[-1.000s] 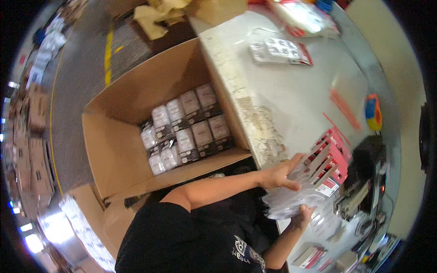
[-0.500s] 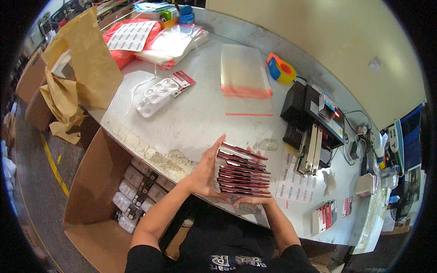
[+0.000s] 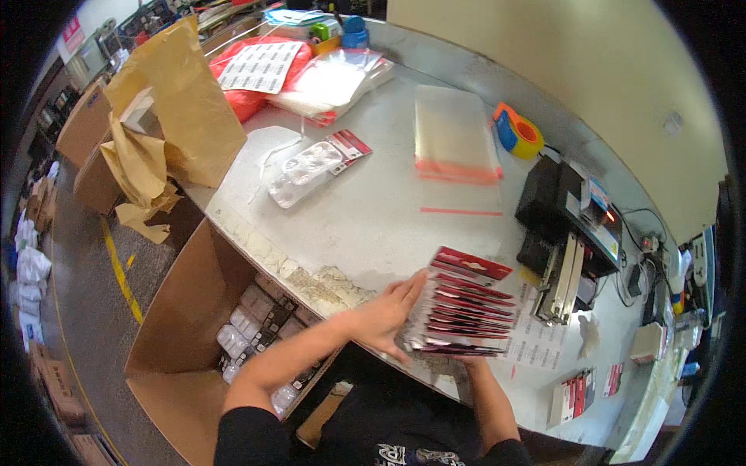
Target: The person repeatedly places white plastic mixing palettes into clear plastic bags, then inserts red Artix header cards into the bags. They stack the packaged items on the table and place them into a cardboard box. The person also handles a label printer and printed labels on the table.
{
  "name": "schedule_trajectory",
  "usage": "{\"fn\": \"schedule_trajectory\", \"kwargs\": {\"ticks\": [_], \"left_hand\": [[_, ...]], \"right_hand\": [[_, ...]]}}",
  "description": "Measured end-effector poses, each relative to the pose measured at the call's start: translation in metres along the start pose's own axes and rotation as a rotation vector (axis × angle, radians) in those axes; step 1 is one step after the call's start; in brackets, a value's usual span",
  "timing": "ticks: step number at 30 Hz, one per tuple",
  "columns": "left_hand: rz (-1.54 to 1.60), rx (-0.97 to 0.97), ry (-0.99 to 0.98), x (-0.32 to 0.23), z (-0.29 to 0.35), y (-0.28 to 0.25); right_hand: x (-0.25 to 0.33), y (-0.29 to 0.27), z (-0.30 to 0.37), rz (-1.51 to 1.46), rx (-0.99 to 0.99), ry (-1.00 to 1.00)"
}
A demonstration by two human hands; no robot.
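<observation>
A thick stack of blister packs with red header cards (image 3: 472, 314) stands between my hands over the bench's near edge, card edges to the right. My left hand (image 3: 388, 317) presses along its left side, thumb low and fingers reaching toward the far end. Most of my right hand (image 3: 471, 360) is hidden behind the near end of the stack, which it supports. The farthest pack leans away from the others, its red card face (image 3: 475, 266) showing. Farther off on the bench lies a single clear blister pack with a red card (image 3: 318, 169).
Clear bags (image 3: 457, 132) lie beyond the stack, near a tape roll (image 3: 519, 133). At right stands a black machine (image 3: 575, 210), with a label sheet (image 3: 536, 342) beside it. An open carton (image 3: 175, 334) holding several packs sits below left, near brown paper (image 3: 179, 101).
The view has swung, shifting the bench rightward in the picture. The stack has moved right with my hands, and its farthest pack now tilts away from the rest.
</observation>
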State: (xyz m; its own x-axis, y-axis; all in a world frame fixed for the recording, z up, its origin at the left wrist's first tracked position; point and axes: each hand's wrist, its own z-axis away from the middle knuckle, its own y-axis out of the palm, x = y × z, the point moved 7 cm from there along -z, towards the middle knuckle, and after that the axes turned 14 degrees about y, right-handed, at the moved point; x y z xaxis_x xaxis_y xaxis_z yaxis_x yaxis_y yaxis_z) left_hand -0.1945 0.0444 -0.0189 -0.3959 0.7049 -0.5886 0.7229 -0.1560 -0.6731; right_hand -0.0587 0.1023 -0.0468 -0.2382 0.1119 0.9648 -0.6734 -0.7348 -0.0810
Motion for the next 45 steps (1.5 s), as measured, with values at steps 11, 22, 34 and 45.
{"fn": "schedule_trajectory", "kwargs": {"ticks": [11, 22, 34, 45], "left_hand": [[-0.781, -0.083, -1.159, 0.226, 0.103, -0.258], [-0.544, -0.290, -1.249, 0.171, 0.155, -0.274], [-0.802, 0.191, -1.233, 0.216, 0.143, -0.279], [-0.759, -0.234, -0.783, 0.120, 0.079, -0.196]], "right_hand": [[-0.016, 0.004, -0.002, -0.153, 0.035, 0.107], [-0.017, 0.002, -0.001, -0.205, 0.032, 0.129], [-0.027, 0.001, 0.001, -0.242, 0.025, 0.154], [-0.016, 0.004, 0.017, -0.311, 0.030, 0.127]]}}
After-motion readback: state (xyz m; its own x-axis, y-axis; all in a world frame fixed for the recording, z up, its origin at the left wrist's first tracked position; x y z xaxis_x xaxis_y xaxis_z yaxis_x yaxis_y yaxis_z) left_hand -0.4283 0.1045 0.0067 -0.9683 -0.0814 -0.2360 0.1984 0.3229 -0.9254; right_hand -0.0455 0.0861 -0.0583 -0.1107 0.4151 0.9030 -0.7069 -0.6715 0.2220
